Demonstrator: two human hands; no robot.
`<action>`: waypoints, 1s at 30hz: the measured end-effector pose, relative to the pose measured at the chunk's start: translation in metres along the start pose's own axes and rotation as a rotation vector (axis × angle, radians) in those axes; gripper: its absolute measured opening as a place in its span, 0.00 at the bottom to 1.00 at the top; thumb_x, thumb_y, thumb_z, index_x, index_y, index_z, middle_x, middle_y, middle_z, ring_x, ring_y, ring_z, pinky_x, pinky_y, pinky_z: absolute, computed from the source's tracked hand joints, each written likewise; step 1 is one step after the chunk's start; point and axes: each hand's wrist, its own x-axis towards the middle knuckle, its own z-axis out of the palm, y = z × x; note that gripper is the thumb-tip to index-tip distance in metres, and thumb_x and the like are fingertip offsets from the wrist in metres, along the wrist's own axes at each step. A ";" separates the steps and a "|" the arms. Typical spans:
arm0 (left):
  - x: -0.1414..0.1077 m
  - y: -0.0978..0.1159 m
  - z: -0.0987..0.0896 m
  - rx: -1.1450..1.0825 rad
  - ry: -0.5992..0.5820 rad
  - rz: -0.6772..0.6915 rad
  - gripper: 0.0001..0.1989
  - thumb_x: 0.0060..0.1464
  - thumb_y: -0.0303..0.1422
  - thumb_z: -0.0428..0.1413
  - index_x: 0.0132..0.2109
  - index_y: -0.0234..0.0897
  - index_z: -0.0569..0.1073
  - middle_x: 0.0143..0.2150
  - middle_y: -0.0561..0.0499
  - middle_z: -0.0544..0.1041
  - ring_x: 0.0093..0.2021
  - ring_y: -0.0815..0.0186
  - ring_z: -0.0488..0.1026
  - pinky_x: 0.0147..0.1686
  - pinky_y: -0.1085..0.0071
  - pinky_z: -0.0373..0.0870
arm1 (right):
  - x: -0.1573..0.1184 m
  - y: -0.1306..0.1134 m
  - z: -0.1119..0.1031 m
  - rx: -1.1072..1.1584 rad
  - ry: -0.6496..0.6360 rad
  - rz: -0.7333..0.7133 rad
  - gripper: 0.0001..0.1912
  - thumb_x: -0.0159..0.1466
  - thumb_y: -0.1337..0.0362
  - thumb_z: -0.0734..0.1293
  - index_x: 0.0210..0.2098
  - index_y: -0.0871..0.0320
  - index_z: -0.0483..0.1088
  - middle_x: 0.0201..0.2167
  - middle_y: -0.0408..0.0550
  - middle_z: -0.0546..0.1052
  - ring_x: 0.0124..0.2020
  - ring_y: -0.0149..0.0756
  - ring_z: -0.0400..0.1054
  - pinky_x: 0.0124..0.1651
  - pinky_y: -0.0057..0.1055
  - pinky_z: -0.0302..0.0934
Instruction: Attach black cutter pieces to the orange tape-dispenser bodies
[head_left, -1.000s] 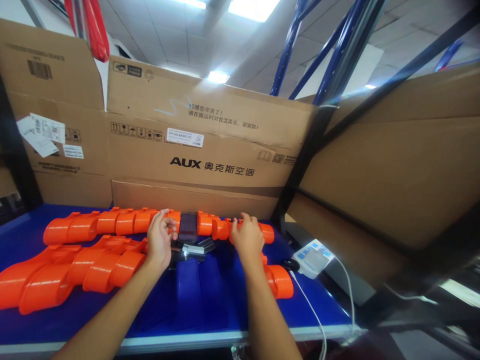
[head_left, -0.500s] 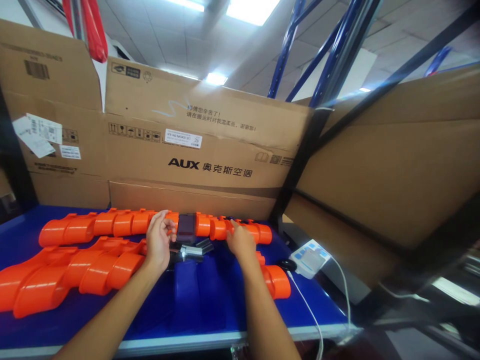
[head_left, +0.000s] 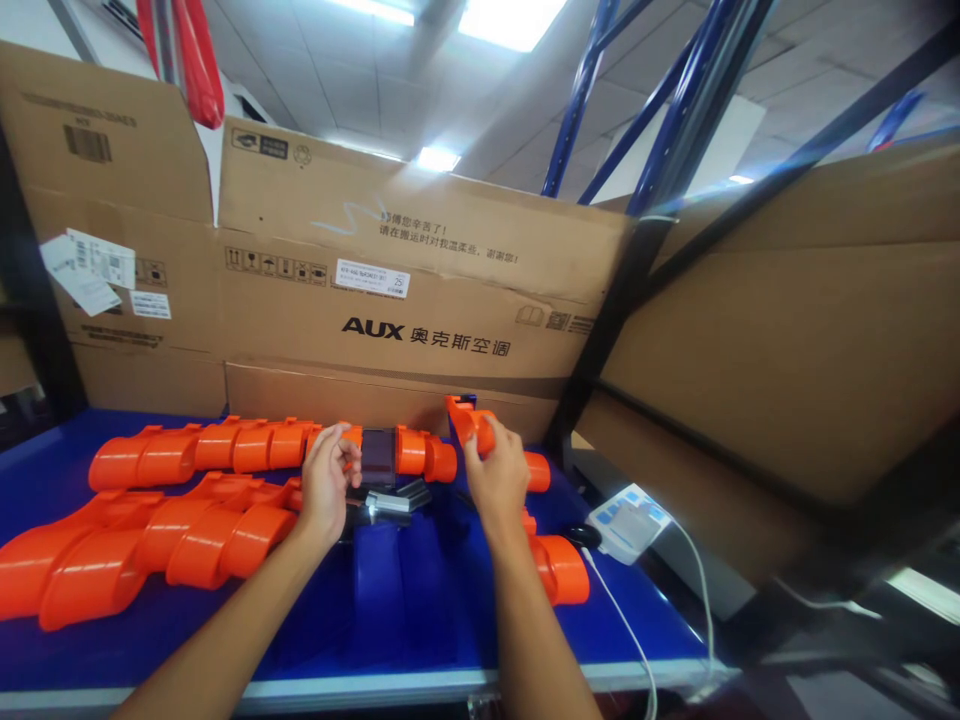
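My right hand (head_left: 496,475) grips an orange curved plastic piece (head_left: 472,425), lifted above the back row and tilted, with a dark blue bit at its top. My left hand (head_left: 328,485) is raised near the middle of the back row, fingers loosely bent and apart, with nothing seen in it. Beside it stands a dark block (head_left: 378,456) in the row of orange curved pieces (head_left: 255,444). Grey and black parts (head_left: 390,500) lie between my hands. Blue flat strips (head_left: 379,575) lie nearer to me.
A front row of larger orange pieces (head_left: 90,570) spreads to the left, and another orange piece (head_left: 564,570) lies right of my forearm. A white device (head_left: 630,522) with a cable sits at the table's right edge. Cardboard panels (head_left: 420,300) and a dark post (head_left: 600,340) stand behind.
My right hand has taken hold of an orange piece in the back row and raised it, leaving a gap there. My left hand has stayed nearly in place.
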 end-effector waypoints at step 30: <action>-0.010 -0.008 0.012 0.055 -0.183 -0.152 0.23 0.47 0.42 0.66 0.49 0.40 0.72 0.37 0.50 0.81 0.34 0.61 0.80 0.30 0.71 0.72 | -0.022 -0.048 0.004 0.969 -0.402 -0.003 0.17 0.67 0.53 0.65 0.49 0.58 0.74 0.36 0.50 0.77 0.35 0.38 0.71 0.36 0.32 0.67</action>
